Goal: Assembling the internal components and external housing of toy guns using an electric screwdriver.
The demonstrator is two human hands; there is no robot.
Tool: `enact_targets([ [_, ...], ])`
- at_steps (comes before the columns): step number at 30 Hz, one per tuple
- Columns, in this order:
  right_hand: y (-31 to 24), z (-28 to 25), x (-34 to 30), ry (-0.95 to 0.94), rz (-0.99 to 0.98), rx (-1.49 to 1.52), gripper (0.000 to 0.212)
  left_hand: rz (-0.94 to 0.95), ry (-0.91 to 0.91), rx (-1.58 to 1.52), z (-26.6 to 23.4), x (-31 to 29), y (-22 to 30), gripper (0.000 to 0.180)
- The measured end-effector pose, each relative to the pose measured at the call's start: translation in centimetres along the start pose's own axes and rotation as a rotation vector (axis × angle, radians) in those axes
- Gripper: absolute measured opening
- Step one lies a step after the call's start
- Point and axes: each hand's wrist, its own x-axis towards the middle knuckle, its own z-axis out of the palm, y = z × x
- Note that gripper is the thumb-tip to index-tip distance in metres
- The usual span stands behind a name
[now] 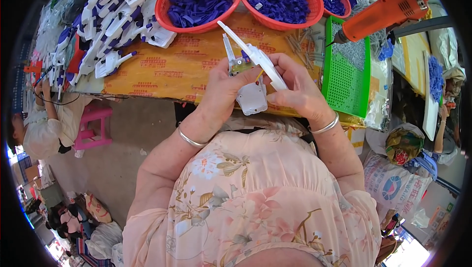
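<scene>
My left hand [220, 89] is closed around a white plastic housing half [252, 101] with a small circuit board [241, 68] and a narrow white stem. A yellow wire [258, 75] shows between the two pieces. My right hand [301, 92] grips the matching white shell [264, 61], which stands tilted edge-on, its long tip pointing up and left. The two pieces are close together but apart at the top. Some of my fingers are hidden behind the parts.
Red baskets of purple plastic pieces [200, 6] [278, 0] stand at the table's far side. Finished-looking white and purple units [118, 16] are heaped at left. An orange power screwdriver [383, 11] hangs over a green tray [345, 87] of small screws. Another person [44, 132] sits at far left.
</scene>
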Motion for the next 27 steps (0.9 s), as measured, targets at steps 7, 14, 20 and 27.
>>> enact_targets([
  [7,1.9,0.2,0.4,0.107,-0.088,-0.129,0.060,0.007,0.001,-0.049,-0.9,0.2,-1.3,0.029],
  [14,2.0,0.0,0.0,0.213,0.136,-0.022,0.052,0.051,-0.033,-0.160,-1.2,-0.1,-1.7,0.033],
  [20,2.2,1.2,-0.5,0.272,-0.017,-0.159,0.050,0.103,-0.040,-0.055,-1.5,0.0,-2.4,0.035],
  [27,4.1,2.5,-0.5,0.308,-0.279,-0.522,0.055,0.164,0.066,-0.005,-1.1,0.4,-3.0,0.032],
])
